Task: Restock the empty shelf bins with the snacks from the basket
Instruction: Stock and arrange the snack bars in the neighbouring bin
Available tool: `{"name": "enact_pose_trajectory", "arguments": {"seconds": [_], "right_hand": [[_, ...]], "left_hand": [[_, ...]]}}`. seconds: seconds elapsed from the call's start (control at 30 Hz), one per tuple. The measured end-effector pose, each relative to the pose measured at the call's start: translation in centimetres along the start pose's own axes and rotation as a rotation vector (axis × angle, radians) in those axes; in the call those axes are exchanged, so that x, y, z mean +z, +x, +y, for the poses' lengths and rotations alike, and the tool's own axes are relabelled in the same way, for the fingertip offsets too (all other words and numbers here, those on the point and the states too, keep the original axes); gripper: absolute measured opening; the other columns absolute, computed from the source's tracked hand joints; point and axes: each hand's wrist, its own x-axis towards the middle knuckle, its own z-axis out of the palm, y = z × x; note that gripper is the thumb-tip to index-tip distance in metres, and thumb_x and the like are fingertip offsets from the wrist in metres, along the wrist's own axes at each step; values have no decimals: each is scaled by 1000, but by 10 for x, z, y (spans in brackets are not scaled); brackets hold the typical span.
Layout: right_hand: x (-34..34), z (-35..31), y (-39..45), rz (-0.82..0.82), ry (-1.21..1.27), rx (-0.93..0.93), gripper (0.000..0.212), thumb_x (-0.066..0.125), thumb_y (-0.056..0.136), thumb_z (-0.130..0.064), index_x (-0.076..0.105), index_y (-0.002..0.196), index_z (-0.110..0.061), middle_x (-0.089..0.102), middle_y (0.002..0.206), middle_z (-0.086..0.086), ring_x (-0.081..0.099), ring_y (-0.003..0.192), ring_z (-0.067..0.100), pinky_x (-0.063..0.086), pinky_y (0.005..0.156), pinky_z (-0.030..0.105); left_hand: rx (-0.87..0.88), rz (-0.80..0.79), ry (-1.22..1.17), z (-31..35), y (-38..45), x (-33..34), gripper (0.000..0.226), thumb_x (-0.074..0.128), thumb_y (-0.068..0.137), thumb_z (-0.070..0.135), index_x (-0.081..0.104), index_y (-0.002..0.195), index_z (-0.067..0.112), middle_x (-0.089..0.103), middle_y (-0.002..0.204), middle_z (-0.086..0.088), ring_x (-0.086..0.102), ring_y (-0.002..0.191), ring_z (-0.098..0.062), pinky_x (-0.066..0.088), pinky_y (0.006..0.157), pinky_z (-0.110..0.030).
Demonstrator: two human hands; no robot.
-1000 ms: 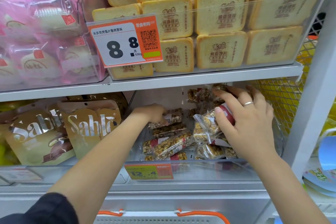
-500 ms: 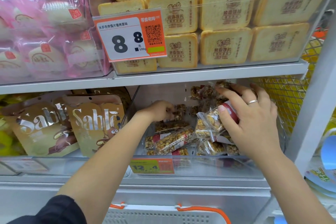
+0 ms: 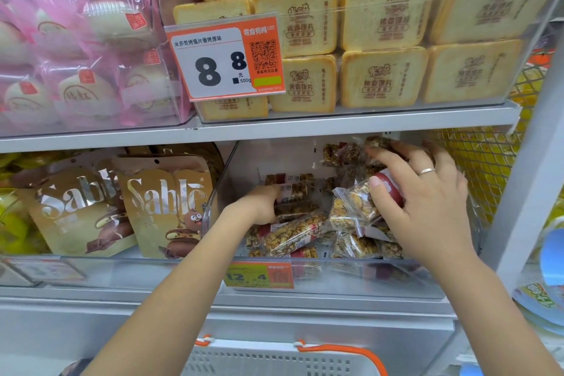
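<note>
Compared with half a second ago, little has changed in the bin: your left hand point(image 3: 262, 204) stays deep in the clear bin point(image 3: 335, 276) at the centre of the frame, and your right hand point(image 3: 427, 204) stays at the right of it. The whole shelf now sits lower in the picture, so the price tag point(image 3: 225, 59) marked 8.8 has slid down toward the middle and more of the toast packs point(image 3: 384, 76) above shows.

Your right hand pinches a clear-wrapped nut bar point(image 3: 357, 204), thumb pressed on its front face, while the other fingers spread over more bars stacked at the back right of the bin. Your left hand rests among the bars at the bin's back left; its fingers are hidden, so you cannot tell whether it holds one. A loose heap of nut bars point(image 3: 293, 235) lies on the bin floor between your two hands, just below them in the frame.

The white basket point(image 3: 274, 360) with an orange rim peeks in at the bottom centre. Sablé pouches point(image 3: 164, 201) fill the neighbouring bin, centre left.
</note>
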Motion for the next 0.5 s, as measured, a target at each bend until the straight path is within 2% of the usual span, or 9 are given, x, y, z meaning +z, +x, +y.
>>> {"name": "enact_pose_trajectory", "arguments": {"seconds": [0.07, 0.17, 0.27, 0.33, 0.4, 0.5], "right_hand": [[0, 1, 0, 0, 1, -5, 46, 34, 87, -49, 56, 124, -34, 57, 126, 1, 32, 125, 33, 31, 96, 52], [-1, 0, 0, -15, -1, -8, 46, 33, 87, -49, 56, 124, -35, 57, 126, 1, 32, 126, 34, 31, 97, 52], [-1, 0, 0, -25, 1, -8, 46, 33, 87, -50, 55, 124, -36, 56, 128, 0, 30, 128, 33, 30, 98, 51], [-2, 0, 0, -29, 1, -9, 45, 33, 87, -49, 54, 125, -36, 55, 129, 0, 30, 129, 33, 30, 98, 51], [-3, 1, -1, -34, -2, -11, 45, 33, 87, -49, 54, 125, -37, 55, 129, 0, 30, 129, 33, 31, 98, 52], [-4, 2, -2, -41, 3, -14, 46, 33, 87, -50, 54, 125, -37, 54, 129, -1, 30, 129, 32, 31, 98, 52]], "left_hand": [[-3, -41, 55, 0, -1, 3, 52, 62, 89, 13, 40, 136, 8, 50, 130, -14, 54, 105, -25, 49, 89, -34], [-6, -43, 53, 0, -3, 10, 59, 63, 89, 14, 37, 141, 8, 46, 137, -14, 51, 116, -27, 46, 96, -33], [-18, 148, 65, 1, -6, 7, 56, 75, 78, 24, 48, 127, 17, 45, 134, -10, 42, 123, -30, 41, 98, -38], [-34, 221, 177, 2, -9, 3, 58, 77, 75, 30, 46, 121, 17, 40, 135, -10, 35, 127, -31, 34, 101, -40], [-38, 178, 243, 1, -11, 3, 66, 77, 76, 31, 41, 128, 13, 35, 140, -13, 31, 130, -33, 34, 103, -41], [-45, 79, 120, -2, -13, 6, 63, 71, 82, 30, 39, 131, 6, 37, 138, -15, 36, 126, -33, 39, 100, -36]]}}
